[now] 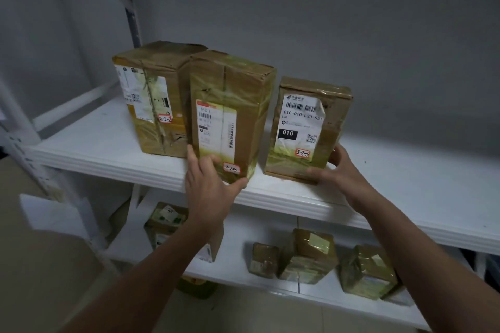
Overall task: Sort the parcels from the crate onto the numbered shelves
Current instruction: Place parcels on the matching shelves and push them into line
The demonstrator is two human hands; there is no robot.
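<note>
Three taped brown parcels stand upright on the white upper shelf [113,143]. The left parcel [151,94] carries a tag reading 3-2-2. Against it leans the middle parcel [230,105], tagged 3-2-3; my left hand [208,184] grips its lower front corner, thumb under the bottom edge. Apart to the right stands the smaller parcel [305,127], tagged 3-2-5, and my right hand [341,170] holds its lower right corner between thumb and fingers. The crate is not in view.
The lower shelf [235,259] holds several more taped parcels, one at the left [165,222] and three at the right [308,257]. A grey shelf upright [130,0] rises at the back left. White bags [54,213] lie by the shelf's left end.
</note>
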